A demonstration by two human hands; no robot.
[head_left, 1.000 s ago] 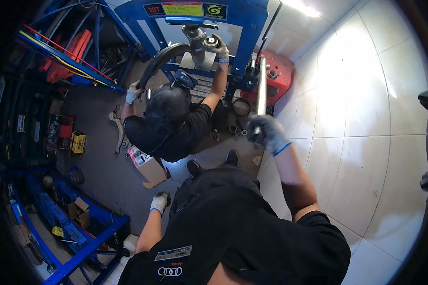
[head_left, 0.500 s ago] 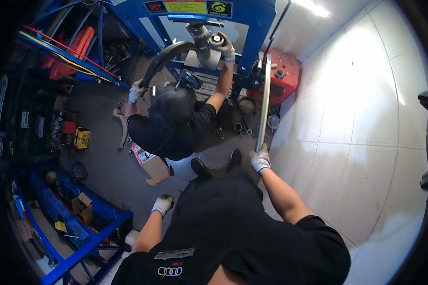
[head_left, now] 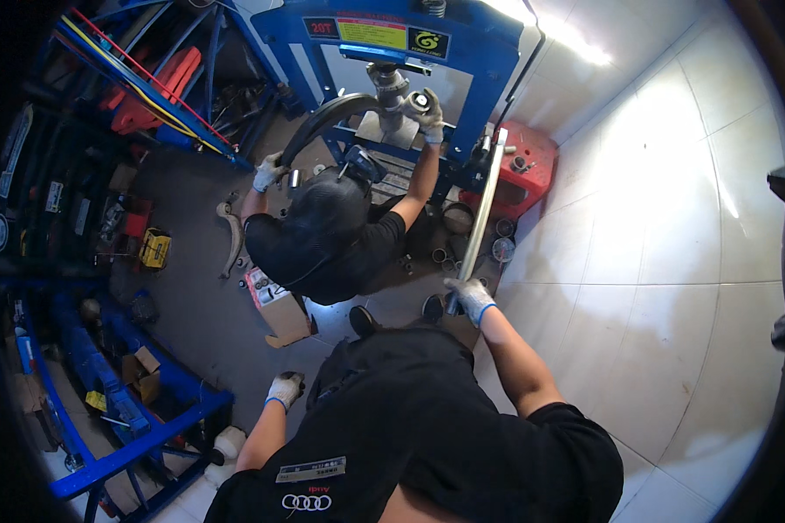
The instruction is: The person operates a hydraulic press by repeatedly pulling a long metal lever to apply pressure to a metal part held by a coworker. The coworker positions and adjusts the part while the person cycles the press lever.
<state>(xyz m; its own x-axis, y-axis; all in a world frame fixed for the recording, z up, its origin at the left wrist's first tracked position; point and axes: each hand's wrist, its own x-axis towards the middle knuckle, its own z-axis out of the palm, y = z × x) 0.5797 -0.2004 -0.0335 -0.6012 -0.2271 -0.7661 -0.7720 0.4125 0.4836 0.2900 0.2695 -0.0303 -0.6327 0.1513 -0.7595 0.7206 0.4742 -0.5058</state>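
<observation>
My right hand [head_left: 471, 302], in a pale knit glove, is closed round the lower end of a long metal lever bar [head_left: 487, 205]. The bar leans up to the right side of a blue shop press [head_left: 397, 54]. Low beside my body, my left hand [head_left: 285, 389], also gloved, has its fingers curled and nothing visible in them. In front of me a co-worker [head_left: 323, 231] crouches at the press. Their gloved hands hold a dark curved suspension arm [head_left: 323, 120] under the press ram [head_left: 390, 87], one at its round end.
A red plastic stand [head_left: 532, 170] sits right of the press, with several metal rings [head_left: 503, 250] on the floor nearby. An opened cardboard box [head_left: 285, 321] and a light control arm [head_left: 231, 235] lie left. A blue rack [head_left: 139, 436] stands at lower left; a tiled wall [head_left: 619, 340] rises right.
The lower end of the lever bar has swung left with my right hand, so the bar tilts more. Its end now shows past my fist. The whole view has shifted slightly.
</observation>
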